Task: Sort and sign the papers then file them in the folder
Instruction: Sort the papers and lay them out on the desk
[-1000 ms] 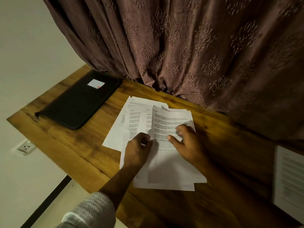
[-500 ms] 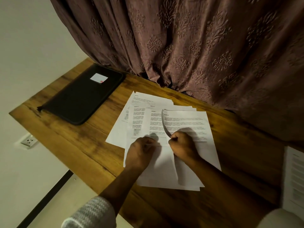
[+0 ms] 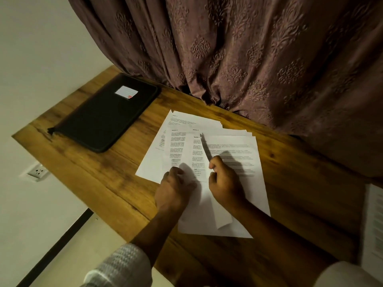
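Several printed white papers (image 3: 182, 141) lie fanned out on the wooden table (image 3: 87, 183). My left hand (image 3: 174, 189) rests on the lower left part of the stack with its fingers curled, pinning the sheets. My right hand (image 3: 224, 183) pinches the left edge of the top sheet (image 3: 238, 154), and that edge curls up off the pile while the rest of the sheet lies flat. A closed black zip folder (image 3: 103, 121) with a white label lies at the back left of the table, apart from both hands.
A patterned brown curtain (image 3: 248, 59) hangs along the table's far edge, touching the tabletop. Another printed sheet (image 3: 375, 224) shows at the right border. The table's left edge drops to a wall with a socket (image 3: 38, 171).
My right hand went from lying flat on the top sheet to pinching its left edge and lifting it. The sheet slid to the right. My left hand stayed on the stack.
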